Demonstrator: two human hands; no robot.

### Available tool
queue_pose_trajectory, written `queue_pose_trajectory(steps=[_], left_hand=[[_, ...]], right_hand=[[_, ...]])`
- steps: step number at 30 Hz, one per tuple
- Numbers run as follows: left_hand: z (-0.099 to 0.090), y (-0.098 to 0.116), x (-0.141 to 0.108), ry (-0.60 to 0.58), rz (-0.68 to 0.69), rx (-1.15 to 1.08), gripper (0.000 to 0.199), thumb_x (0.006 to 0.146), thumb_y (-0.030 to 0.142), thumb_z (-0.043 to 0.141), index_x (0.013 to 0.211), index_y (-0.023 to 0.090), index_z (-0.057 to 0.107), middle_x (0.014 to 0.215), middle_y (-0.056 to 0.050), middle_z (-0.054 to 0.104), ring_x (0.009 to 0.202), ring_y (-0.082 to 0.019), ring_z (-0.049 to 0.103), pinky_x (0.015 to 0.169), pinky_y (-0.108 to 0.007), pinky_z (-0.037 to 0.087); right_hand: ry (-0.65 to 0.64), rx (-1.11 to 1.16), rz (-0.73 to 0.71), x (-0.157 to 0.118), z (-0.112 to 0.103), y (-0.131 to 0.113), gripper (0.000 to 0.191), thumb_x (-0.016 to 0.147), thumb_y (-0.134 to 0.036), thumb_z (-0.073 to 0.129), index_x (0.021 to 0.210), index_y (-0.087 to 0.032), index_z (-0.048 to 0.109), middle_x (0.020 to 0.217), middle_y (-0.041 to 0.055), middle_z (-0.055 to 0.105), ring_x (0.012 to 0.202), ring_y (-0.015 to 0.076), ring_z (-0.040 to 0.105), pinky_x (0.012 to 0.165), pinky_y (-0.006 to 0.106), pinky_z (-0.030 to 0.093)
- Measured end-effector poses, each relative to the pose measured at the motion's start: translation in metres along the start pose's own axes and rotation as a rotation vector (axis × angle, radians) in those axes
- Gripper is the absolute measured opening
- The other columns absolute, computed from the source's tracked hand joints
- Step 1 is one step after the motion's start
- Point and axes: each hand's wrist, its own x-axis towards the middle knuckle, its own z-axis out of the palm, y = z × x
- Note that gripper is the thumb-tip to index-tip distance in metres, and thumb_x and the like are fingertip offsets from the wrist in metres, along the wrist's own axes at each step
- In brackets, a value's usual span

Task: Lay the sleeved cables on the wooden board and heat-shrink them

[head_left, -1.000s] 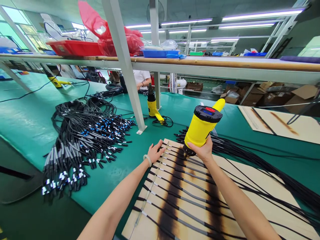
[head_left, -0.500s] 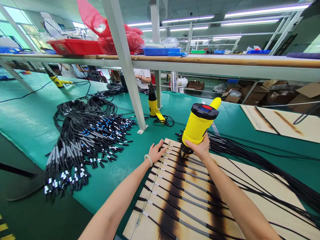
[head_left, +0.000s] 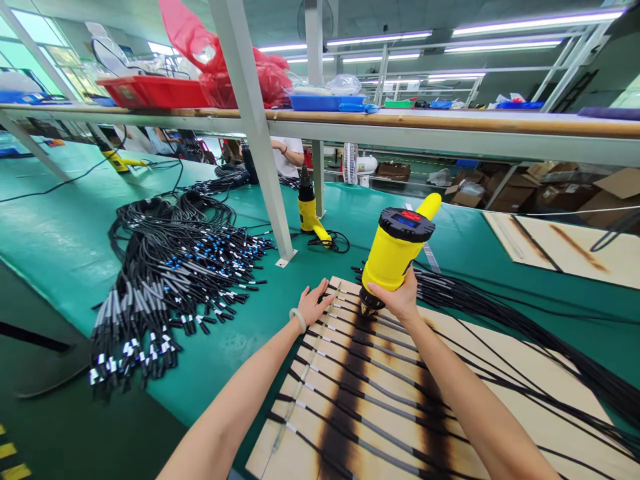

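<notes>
My right hand (head_left: 400, 297) is wrapped round the handle of a yellow heat gun (head_left: 393, 257). Its nozzle points down, close above black cables (head_left: 370, 393) laid in rows across a wooden board (head_left: 295, 460) with dark scorched bands. Grey sleeves and white labels sit along those cables. At the board's far left corner, my left hand (head_left: 316, 303) lies flat with its fingers stretched out over the cable ends. A pale band circles that wrist. Whether the nozzle touches a cable I cannot tell.
A big bundle of black cables (head_left: 175, 260) lies on the green table (head_left: 215, 373) at left. Another heat gun (head_left: 310, 213) stands behind a white post (head_left: 257, 133). More cables (head_left: 480, 313) and a second scorched board (head_left: 565, 247) are at right. A person (head_left: 287, 157) sits beyond.
The heat gun has shifted very slightly to the left in my right hand. My left hand stays at the board's corner.
</notes>
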Motion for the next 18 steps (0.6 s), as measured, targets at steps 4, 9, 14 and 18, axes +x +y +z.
queue_pose_trajectory(steps=[4,9,14,18], left_hand=[[-0.0009,0.0011,-0.0003,-0.001,-0.002,0.016,0.059,0.092,0.044,0.032,0.148,0.027,0.023,0.149,-0.002,0.039,0.138,-0.019,0.034,0.118,-0.047,0.013],[-0.0009,0.0015,-0.0004,-0.003,-0.004,0.024,0.058,0.093,0.043,0.033,0.148,0.028,0.023,0.149,-0.002,0.039,0.138,-0.018,0.034,0.118,-0.047,0.014],[-0.0005,0.0003,-0.0004,0.005,0.0,0.02,0.059,0.093,0.044,0.033,0.148,0.028,0.022,0.148,-0.002,0.039,0.138,-0.019,0.035,0.118,-0.047,0.014],[-0.0003,0.0,-0.0002,0.005,0.001,0.03,0.059,0.093,0.044,0.032,0.148,0.028,0.023,0.148,-0.002,0.04,0.138,-0.019,0.035,0.118,-0.047,0.014]], right_hand=[[0.005,0.006,-0.003,0.0006,0.0012,0.0002,0.063,0.046,-0.044,0.083,0.093,-0.022,0.047,0.086,0.0034,0.067,0.075,0.0228,0.065,0.07,0.038,0.055],[-0.005,0.002,-0.011,0.0016,0.0015,0.0012,0.063,0.047,-0.042,0.083,0.095,-0.022,0.048,0.087,0.0037,0.067,0.076,0.0226,0.065,0.069,0.038,0.054],[-0.005,-0.013,-0.022,0.0017,0.0012,0.002,0.062,0.047,-0.043,0.083,0.095,-0.022,0.048,0.088,0.0034,0.067,0.076,0.0219,0.065,0.069,0.037,0.055],[-0.01,-0.024,-0.024,0.0017,0.0011,0.0013,0.064,0.047,-0.044,0.083,0.097,-0.022,0.049,0.089,0.0044,0.067,0.078,0.0229,0.066,0.069,0.038,0.055]])
